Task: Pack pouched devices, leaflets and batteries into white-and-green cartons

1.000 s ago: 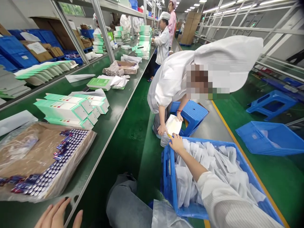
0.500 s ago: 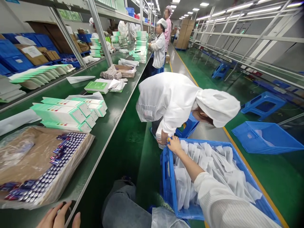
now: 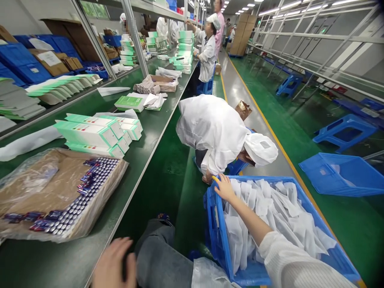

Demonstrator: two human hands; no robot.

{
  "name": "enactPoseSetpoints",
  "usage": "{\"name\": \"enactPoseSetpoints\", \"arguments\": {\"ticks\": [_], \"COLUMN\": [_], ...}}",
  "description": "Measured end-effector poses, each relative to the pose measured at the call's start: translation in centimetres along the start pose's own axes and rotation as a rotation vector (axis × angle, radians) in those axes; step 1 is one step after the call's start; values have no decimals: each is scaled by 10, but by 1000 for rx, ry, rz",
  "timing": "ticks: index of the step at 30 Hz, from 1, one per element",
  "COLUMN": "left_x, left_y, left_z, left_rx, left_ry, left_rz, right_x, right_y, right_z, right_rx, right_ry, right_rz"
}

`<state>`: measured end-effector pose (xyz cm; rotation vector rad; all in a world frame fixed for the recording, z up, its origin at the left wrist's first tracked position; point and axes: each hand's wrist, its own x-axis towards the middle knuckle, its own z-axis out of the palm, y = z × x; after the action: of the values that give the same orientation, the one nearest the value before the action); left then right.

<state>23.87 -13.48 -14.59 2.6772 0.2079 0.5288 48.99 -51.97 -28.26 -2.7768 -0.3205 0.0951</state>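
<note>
My right hand reaches across the blue crate and grips its far left corner at the rim. Something yellow covers one fingertip of that hand. White pouch-like sheets are heaped inside the crate. My left hand, blurred, hovers by the edge of the green-topped workbench; its thumb stands apart from its fingers and nothing shows in it. Beyond that hand, on the bench, lies a plastic-lined carton with rows of upright batteries and a few lying loose.
A co-worker in white bends down just beyond the crate, a hand close to mine. White-and-green boxes are stacked on the bench. Another blue crate and a blue stool stand on the floor to the right.
My left hand has risen from the bench edge and moved right. My right hand stays at the crate's corner. The bending co-worker's head has come lower and further left.
</note>
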Motion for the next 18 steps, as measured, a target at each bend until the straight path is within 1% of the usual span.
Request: {"name": "enactPoseSetpoints", "arguments": {"ticks": [1, 2, 3, 4, 5, 7, 8, 9, 10, 11, 12, 13, 15, 18], "left_x": [-6, -12, -18, -25, -31, -42, -48, -53, -58, -62, -66, -69, -73, -73], "left_y": [24, 51, 80, 109, 136, 181, 197, 209, 216, 220, 220, 220, 215, 210], "left_z": [18, 40, 65, 91, 118, 166, 186, 201, 212, 220, 225, 227, 229, 230], "left_rx": [-99, -209, -325, -441, -527, -615, -621, -615, -605, -588, -574, -563, -554, -573], "left_ry": [-157, -337, -524, -680, -811, -996, -1029, -1042, -1047, -1037, -1024, -1008, -978, -949], "left_rz": [-6, -43, -123, -206, -260, -314, -335, -348, -363, -378, -390, -400, -408, -410], "right_x": [-15, -33, -55, -80, -106, -153, -172, -184, -190, -189, -182, -169, -133, -72], "right_y": [1, 1, 2, 2, 3, 7, 10, 13, 17, 22, 27, 31, 39, 47], "right_z": [2, 4, 6, 8, 10, 12, 11, 9, 7, 4, 0, -4, -10, -14], "right_rx": [43, 88, 135, 185, 234, 323, 358, 386, 408, 426, 441, 455, 478, 486], "right_ry": [30, 60, 89, 113, 132, 158, 172, 188, 207, 226, 246, 262, 275, 235], "right_rz": [8, 22, 41, 61, 85, 140, 172, 200, 223, 239, 248, 252, 258, 279]}}
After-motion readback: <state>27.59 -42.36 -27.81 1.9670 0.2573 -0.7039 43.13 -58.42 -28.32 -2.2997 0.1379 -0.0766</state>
